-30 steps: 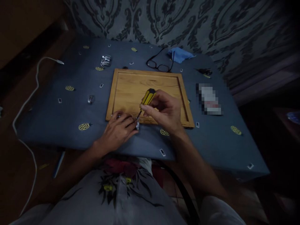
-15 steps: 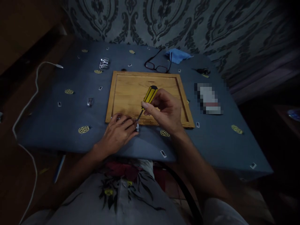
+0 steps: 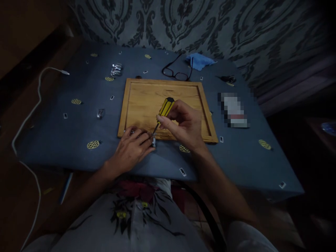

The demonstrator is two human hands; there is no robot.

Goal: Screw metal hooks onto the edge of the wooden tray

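A framed wooden panel (image 3: 147,101), like a cabinet door, lies flat on the cloth-covered table. My left hand (image 3: 135,145) is closed over its near edge, fingers pressing a shiny metal hinge (image 3: 154,142) that partly shows beside the fingertips. Pinched in my right hand (image 3: 186,124) is a screwdriver (image 3: 166,107) with a yellow and black handle, tilted so that its shaft points down and left. Its tip meets the hinge near the panel's edge; any screw there is too small to make out.
Another metal hinge (image 3: 100,113) lies left of the panel, and more hinges (image 3: 116,69) sit farther back. Behind the panel are eyeglasses (image 3: 178,75) and a blue cloth (image 3: 201,62). A blurred-out object (image 3: 233,110) lies at right, near a dark tool (image 3: 227,79). A white cable (image 3: 39,91) hangs at left.
The screwdriver's handle has shifted slightly left and down with my right hand, its tip still at the hinge. My left hand has stayed in place.
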